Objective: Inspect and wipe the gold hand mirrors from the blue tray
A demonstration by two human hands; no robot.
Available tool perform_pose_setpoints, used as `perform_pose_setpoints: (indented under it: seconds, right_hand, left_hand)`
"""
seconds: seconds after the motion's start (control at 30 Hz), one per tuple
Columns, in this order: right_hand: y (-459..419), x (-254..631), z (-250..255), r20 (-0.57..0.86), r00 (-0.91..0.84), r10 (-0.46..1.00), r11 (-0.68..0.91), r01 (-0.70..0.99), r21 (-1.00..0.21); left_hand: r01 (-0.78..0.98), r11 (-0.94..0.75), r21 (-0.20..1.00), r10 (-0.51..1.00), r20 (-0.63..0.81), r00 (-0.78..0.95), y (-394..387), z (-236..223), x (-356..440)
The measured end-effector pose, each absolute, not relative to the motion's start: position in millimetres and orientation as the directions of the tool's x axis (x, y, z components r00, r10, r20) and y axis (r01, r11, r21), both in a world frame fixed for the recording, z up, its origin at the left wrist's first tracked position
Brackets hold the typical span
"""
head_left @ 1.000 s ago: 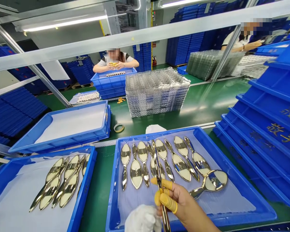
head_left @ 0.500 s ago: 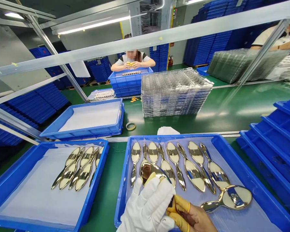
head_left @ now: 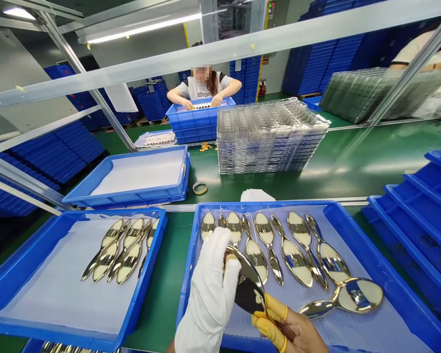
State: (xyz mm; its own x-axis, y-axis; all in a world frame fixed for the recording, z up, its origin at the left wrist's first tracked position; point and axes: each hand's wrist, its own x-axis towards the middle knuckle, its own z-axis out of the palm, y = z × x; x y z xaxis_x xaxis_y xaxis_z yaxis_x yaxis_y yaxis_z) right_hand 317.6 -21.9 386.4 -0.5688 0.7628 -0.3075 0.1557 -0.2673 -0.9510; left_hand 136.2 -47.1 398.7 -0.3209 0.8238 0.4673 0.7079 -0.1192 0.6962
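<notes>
A shiny gold hand mirror [head_left: 248,282] is held tilted above the right-hand blue tray [head_left: 185,274], its dark reflective face showing a small mark. My left hand [head_left: 211,279], in a white glove, is closed around the mirror's left edge, with the thumb against the face. My right hand [head_left: 282,321], wearing yellow finger cots, grips the mirror's lower end; the handle is mostly hidden. Behind them, a row of gold hand mirrors [head_left: 296,260] lies head-to-handle on the white lining. Another mirror [head_left: 360,295] rests crosswise at the tray's right.
To the left stands a blue tray [head_left: 33,304] with several gold mirrors on its right side. Beyond are a paper-lined blue tray [head_left: 139,174], a tape roll [head_left: 200,188] and stacked clear trays [head_left: 268,142]. Blue trays [head_left: 419,235] pile up at right. A co-worker [head_left: 206,88] sits opposite.
The held mirror has turned so that its dark face shows. My left hand has shifted from across the mirror to its left edge. The co-worker's hands have lowered to their tray.
</notes>
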Motion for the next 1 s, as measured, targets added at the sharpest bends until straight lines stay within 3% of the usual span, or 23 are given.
perform_pose_setpoints:
  seconds: [0.1,0.17,0.3,0.4,0.47,0.6,0.77,1.0]
  right_hand:
    - [-17.6,312.2,395.4,-0.363,-0.546,0.755,-0.376,0.094,-0.922]
    - [-13.2,309.0,402.4,-0.396,-0.501,0.770,-0.434,0.045,-0.900]
    - [-6.3,303.5,410.4,-0.411,-0.430,0.804,-0.491,-0.090,-0.866]
    - [-4.3,299.5,410.8,-0.380,-0.397,0.835,-0.460,-0.125,-0.879]
    - [-3.8,296.7,410.6,-0.379,-0.381,0.844,-0.452,-0.123,-0.883]
    - [-3.5,293.1,409.9,-0.429,-0.374,0.822,-0.508,-0.142,-0.850]
    - [-2.7,296.0,411.7,-0.544,-0.359,0.759,-0.627,-0.177,-0.758]
    - [4.9,301.1,417.7,-0.554,-0.455,0.697,-0.696,-0.245,-0.675]
  left_hand:
    - [0.383,-0.002,0.924,0.835,0.212,-0.508,-47.3,388.7,147.5]
    - [0.161,0.089,0.983,0.850,0.009,-0.526,-54.2,379.7,157.4]
    - [-0.056,0.297,0.953,0.925,-0.302,-0.232,-77.6,359.1,174.6]
    - [-0.159,0.323,0.933,0.947,-0.319,0.050,-89.4,348.1,185.8]
    - [-0.273,0.371,0.888,0.928,-0.345,0.140,-90.9,345.6,192.8]
    - [-0.393,0.448,0.803,0.894,-0.411,0.179,-86.4,348.1,202.4]
    - [-0.496,0.418,0.761,0.908,-0.355,0.220,-89.7,345.9,205.0]
    - [-0.589,0.436,0.681,0.900,-0.326,0.290,-97.1,347.4,203.4]
